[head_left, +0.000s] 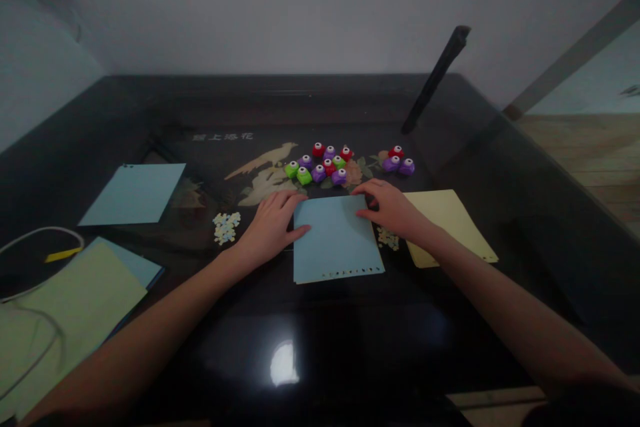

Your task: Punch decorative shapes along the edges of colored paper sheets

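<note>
A stack of blue paper (336, 233) lies before me, with a pale edge below the top sheet and a row of small punched shapes along its near edge. My left hand (273, 227) grips the left edge, thumb on top and fingers at the far left corner. On the opposite side, my right hand (383, 207) holds the far right corner between thumb and fingers. Beyond the paper sit several red, purple and green craft punches (329, 167). A smaller group of punches (393, 163) stands farther right.
Paper confetti (227, 227) lies left of my left hand; more confetti (387, 238) is partly under my right hand. Yellow paper (457, 227) is at right, a punched blue sheet (137, 193) at left. Near left are yellow-green paper (75, 320) and a cable (45, 229). A black stick (435, 80) leans at back right.
</note>
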Motion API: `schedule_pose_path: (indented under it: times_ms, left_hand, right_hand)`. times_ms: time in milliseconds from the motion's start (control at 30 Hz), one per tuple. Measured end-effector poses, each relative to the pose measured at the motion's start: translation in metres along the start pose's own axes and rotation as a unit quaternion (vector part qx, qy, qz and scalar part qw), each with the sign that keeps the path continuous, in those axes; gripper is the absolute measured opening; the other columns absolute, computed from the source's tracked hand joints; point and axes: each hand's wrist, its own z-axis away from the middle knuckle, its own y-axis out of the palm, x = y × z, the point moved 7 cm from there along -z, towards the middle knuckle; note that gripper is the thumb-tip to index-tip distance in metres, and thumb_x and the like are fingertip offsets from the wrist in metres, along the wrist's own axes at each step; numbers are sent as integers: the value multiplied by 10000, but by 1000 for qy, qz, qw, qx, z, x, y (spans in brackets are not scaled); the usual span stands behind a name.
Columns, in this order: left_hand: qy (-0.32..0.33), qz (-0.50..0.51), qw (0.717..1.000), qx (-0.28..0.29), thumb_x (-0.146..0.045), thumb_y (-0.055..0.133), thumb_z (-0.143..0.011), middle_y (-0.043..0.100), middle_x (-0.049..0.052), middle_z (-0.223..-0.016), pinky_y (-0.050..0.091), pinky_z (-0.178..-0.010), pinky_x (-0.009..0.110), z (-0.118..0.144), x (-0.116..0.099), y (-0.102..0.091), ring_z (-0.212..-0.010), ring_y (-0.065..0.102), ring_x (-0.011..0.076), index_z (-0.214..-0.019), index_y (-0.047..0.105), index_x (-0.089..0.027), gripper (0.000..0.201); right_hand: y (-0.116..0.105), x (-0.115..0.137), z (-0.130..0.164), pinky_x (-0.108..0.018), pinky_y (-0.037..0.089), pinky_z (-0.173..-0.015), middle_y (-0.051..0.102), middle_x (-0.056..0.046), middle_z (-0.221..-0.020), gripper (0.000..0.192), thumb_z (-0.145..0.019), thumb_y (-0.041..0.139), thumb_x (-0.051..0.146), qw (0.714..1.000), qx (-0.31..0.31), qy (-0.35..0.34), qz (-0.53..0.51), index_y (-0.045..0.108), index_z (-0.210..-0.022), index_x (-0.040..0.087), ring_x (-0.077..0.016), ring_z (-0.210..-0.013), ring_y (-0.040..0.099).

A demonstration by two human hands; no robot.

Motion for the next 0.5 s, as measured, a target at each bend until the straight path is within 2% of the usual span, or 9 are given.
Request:
schedule_pose_path:
  times_ms: [200,500]
  left_hand:
    - [1,3,1000,10,-380,582,-868,536,108,-1249,392,-976,448,-1,2,-1,-1178,469,288,-1265,458,-186,458]
    - [-5,14,1000,12,-315,626,-823,548,102,-1217,416,-951,441,-2,3,-5,-1156,490,291,-1191,481,-196,412]
  right_hand:
    - [-1,-2,1,-342,512,-678,601,-71,-1040,257,-725,664,153,997,5,33,-63,630,-977,192,-163,-708,603]
    - [4,-1,1,-361,504,-715,587,-76,-1019,221,-722,652,156,996,-4,33,-78,633,-939,192,-182,-756,594]
